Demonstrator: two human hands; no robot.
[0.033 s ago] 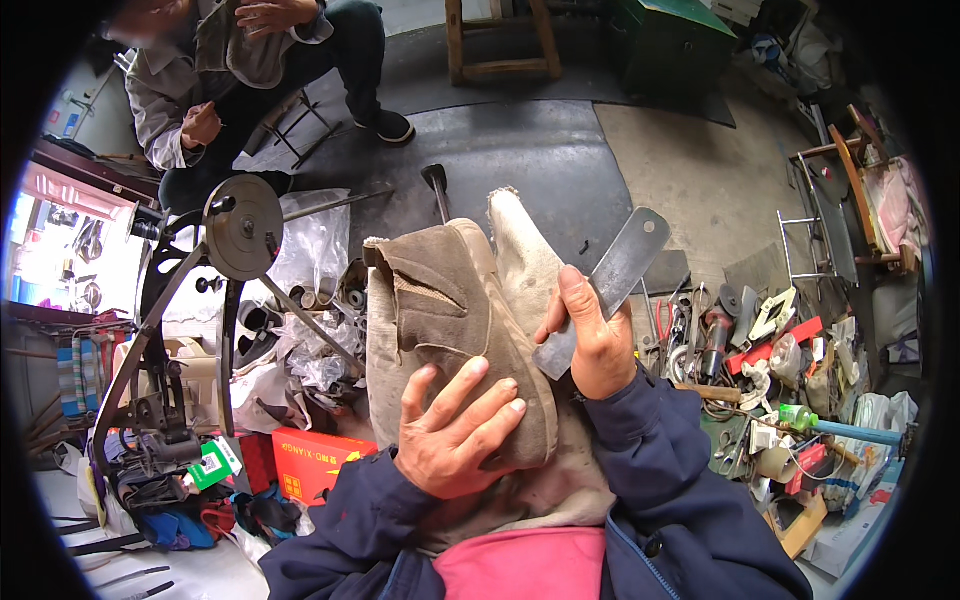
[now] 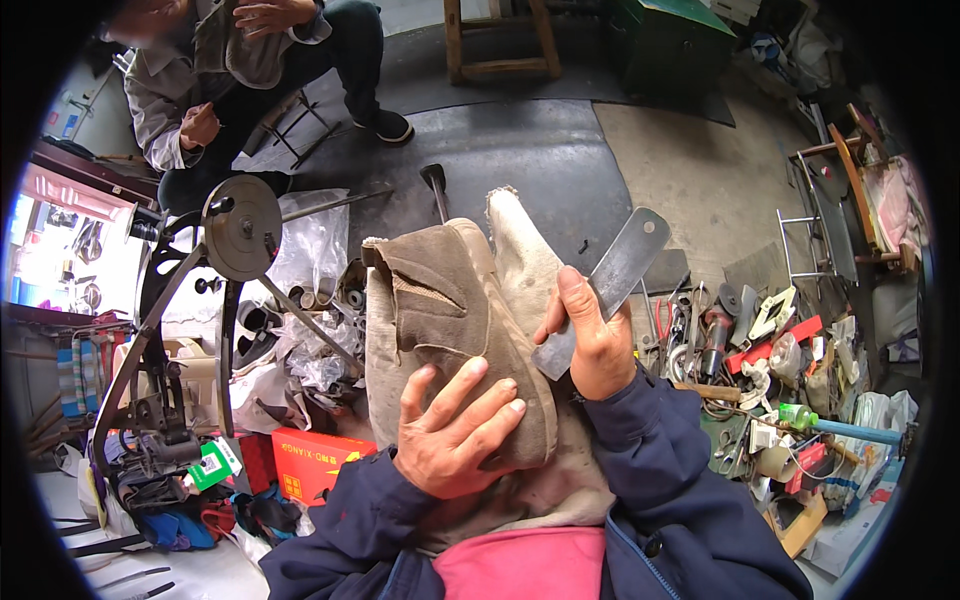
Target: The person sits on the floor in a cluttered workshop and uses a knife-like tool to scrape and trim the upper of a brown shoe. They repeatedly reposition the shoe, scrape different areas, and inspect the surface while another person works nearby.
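A brown suede shoe (image 2: 440,300) lies on its side across the cloth on my lap, its opening away from me and its sole edge facing right. My left hand (image 2: 458,430) holds it down, fingers spread over the toe part and the thumb hidden. My right hand (image 2: 598,340) grips a flat grey metal skiving knife (image 2: 628,250), thumb on top. The knife's rounded end, with a small hole, points up and away. Its lower end is close beside the shoe's sole edge; I cannot tell whether they touch. Pale, worn cloth (image 2: 520,240) shows behind the shoe.
A hand-wheel sewing machine (image 2: 242,228) stands at left, near a red box (image 2: 312,462). Pliers, scissors and other tools (image 2: 715,330) crowd the right. Across from me sits a person (image 2: 165,100) holding a shoe. Beyond are a wooden stool (image 2: 505,68) and green chest (image 2: 670,45).
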